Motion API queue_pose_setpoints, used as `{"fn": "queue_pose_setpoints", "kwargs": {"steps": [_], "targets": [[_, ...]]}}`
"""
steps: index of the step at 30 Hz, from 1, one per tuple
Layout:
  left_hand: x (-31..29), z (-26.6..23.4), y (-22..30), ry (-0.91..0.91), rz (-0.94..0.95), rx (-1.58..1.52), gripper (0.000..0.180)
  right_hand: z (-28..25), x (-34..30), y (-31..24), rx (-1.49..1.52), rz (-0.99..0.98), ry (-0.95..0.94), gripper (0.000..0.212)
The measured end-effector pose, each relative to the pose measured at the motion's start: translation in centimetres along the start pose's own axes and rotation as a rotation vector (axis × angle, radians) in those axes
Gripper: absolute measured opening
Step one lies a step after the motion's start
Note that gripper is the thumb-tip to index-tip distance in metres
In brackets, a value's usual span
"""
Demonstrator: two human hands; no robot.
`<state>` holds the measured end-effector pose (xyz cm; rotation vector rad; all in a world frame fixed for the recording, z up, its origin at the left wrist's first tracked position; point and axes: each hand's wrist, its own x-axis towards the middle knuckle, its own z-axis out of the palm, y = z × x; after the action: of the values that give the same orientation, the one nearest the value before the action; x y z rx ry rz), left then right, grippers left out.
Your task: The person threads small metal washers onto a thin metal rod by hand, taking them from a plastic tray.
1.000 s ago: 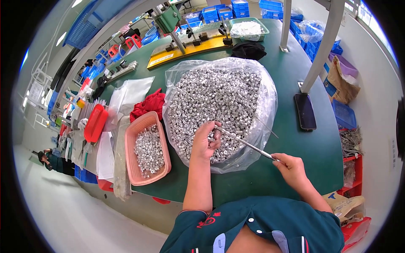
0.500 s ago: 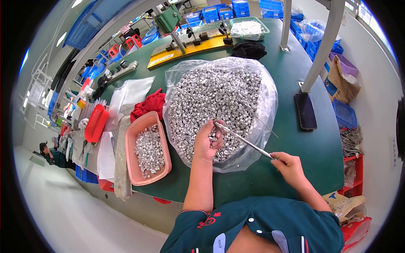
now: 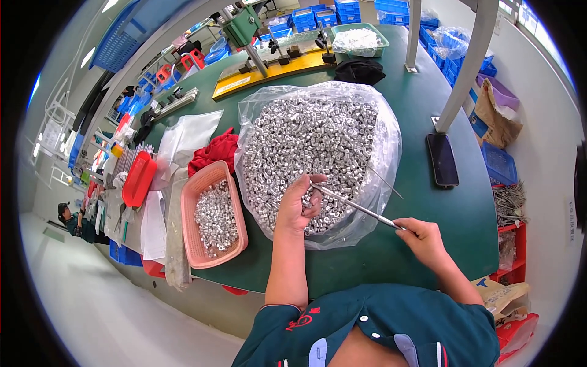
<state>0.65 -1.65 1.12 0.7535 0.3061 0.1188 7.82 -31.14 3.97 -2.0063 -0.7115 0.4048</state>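
My right hand (image 3: 422,240) is closed on the near end of a thin metal rod (image 3: 358,208), which slants up to the left above a clear plastic bag (image 3: 389,131). Its middle stretch looks thicker, as if small sleeves were threaded on it. At the far end of the rod, my left hand (image 3: 299,200) is closed with thumb and forefinger against its tip; whether a small part sits between those fingers is hidden. A large heap of short silvery metal sleeves (image 3: 312,134) fills the open bag. Another thin rod (image 3: 385,180) lies across the bag's right side.
Left of the bag stands a pink basket (image 3: 188,226) holding more small sleeves, with a red cloth (image 3: 214,153) behind it. A phone (image 3: 442,160) lies at right by a metal post (image 3: 468,73). Farther back are a yellow-based fixture (image 3: 275,69) and a green tray (image 3: 382,43).
Both hands have shifted only slightly: my left hand a little to the left, my right hand a little to the right. The rod between them lies at a slightly flatter slant.
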Motion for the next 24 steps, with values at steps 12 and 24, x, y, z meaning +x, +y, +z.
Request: {"fn": "queue_pose_setpoints", "kwargs": {"steps": [12, 24], "targets": [[0.0, -0.9, -0.2, -0.144, -0.002, -0.167, 0.042, 1.5, -0.4, 1.0, 0.595, 0.431, -0.308, 0.022], [0.4, -0.2, -0.4, 0.099, 0.181, 0.017, 0.035, 3.1, -0.5, 0.9, 0.174, 0.056, -0.03, 0.02]]}}
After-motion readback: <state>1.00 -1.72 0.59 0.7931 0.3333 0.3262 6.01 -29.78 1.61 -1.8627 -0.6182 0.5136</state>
